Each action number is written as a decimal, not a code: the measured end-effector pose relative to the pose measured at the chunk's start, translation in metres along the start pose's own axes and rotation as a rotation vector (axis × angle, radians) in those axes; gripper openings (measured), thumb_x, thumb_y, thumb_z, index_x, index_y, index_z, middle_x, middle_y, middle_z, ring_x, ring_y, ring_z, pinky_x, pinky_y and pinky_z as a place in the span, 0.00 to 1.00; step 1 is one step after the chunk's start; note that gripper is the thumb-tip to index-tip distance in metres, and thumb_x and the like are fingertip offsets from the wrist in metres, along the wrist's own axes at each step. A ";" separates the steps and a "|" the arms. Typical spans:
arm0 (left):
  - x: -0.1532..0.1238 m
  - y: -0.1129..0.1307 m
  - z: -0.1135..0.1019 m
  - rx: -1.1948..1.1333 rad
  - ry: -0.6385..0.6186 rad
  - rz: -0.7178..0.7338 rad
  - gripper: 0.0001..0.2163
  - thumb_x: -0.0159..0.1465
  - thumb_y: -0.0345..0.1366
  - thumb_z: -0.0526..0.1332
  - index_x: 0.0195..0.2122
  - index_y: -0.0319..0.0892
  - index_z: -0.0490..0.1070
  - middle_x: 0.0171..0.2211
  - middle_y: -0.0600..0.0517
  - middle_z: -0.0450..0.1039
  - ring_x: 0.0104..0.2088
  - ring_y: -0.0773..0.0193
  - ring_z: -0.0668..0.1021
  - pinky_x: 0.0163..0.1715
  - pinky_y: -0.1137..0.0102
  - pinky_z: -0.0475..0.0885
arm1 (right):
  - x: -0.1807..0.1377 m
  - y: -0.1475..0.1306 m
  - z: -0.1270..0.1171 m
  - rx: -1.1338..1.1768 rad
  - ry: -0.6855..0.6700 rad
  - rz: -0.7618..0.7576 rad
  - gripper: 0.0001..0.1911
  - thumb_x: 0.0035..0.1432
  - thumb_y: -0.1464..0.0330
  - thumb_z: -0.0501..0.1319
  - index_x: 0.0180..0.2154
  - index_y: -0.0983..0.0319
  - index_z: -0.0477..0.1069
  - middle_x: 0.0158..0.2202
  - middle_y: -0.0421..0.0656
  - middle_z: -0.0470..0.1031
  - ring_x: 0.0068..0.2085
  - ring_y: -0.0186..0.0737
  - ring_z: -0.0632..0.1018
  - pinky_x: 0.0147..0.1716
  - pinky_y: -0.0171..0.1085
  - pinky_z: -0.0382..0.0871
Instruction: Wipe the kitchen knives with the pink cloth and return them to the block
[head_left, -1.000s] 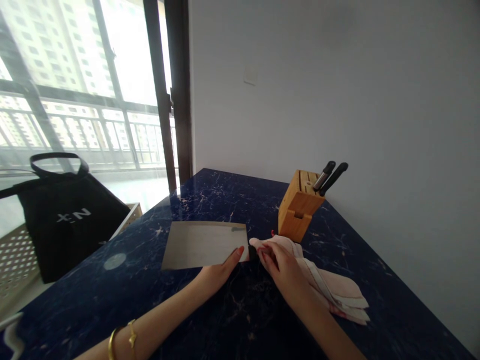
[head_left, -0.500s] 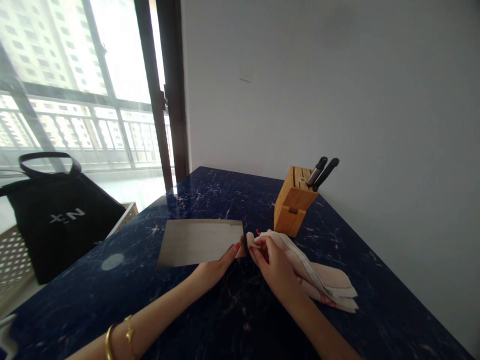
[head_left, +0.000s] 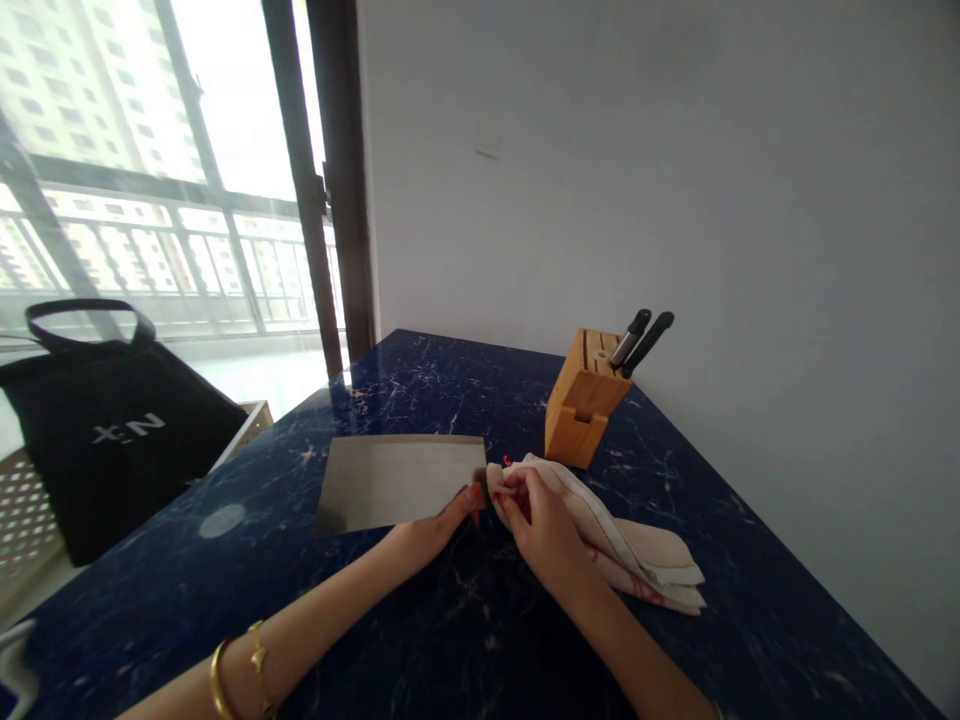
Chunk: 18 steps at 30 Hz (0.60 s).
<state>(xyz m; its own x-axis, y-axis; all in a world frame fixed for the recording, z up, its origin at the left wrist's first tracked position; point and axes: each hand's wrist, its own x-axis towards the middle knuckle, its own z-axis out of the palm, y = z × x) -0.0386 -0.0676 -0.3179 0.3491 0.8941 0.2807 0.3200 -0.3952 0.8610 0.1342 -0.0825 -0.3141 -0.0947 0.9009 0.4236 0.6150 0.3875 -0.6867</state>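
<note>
A cleaver with a wide rectangular metal blade (head_left: 401, 482) is held up over the dark blue table, its blade towards the left. My left hand (head_left: 439, 515) grips it at the blade's lower right corner, thumb on the near face and the other fingers mostly hidden behind. Against the cleaver's right end, my right hand (head_left: 532, 510) pinches a bunched corner of a pale pink towel (head_left: 637, 550). The rest of the towel trails to the right onto the table. Cloth and fingers cover the handle end, so little of it shows.
Behind the towel stands a wooden knife block (head_left: 581, 410) with two black-handled knives (head_left: 637, 340) in it. The marbled blue table (head_left: 442, 380) meets a grey wall on the right. A black bag (head_left: 127, 430) sits on a perforated basket (head_left: 30, 510) at the left.
Both hands, the cleaver and the towel keep nearly the same positions. The towel's pinched corner shifts very slightly along the cleaver's right end, and the whole view moves a little.
</note>
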 end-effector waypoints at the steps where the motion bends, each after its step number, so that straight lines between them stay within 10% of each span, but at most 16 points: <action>1: 0.000 0.000 0.000 0.001 -0.009 0.014 0.17 0.63 0.45 0.47 0.28 0.44 0.71 0.29 0.53 0.74 0.33 0.63 0.75 0.41 0.70 0.68 | 0.000 -0.001 0.001 0.004 -0.011 0.001 0.05 0.55 0.72 0.51 0.36 0.60 0.63 0.34 0.43 0.71 0.37 0.38 0.72 0.38 0.39 0.65; 18: 0.006 -0.013 0.002 0.013 0.013 -0.008 0.18 0.63 0.46 0.47 0.24 0.42 0.67 0.25 0.54 0.70 0.30 0.64 0.73 0.39 0.70 0.67 | -0.003 -0.005 -0.001 0.005 -0.091 -0.013 0.06 0.53 0.74 0.53 0.35 0.60 0.63 0.37 0.43 0.71 0.40 0.39 0.71 0.41 0.39 0.64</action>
<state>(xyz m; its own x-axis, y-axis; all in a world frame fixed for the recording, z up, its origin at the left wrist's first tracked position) -0.0387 -0.0580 -0.3282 0.3351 0.9000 0.2789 0.3346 -0.3904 0.8577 0.1323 -0.0874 -0.3112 -0.1730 0.9099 0.3770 0.6095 0.3996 -0.6847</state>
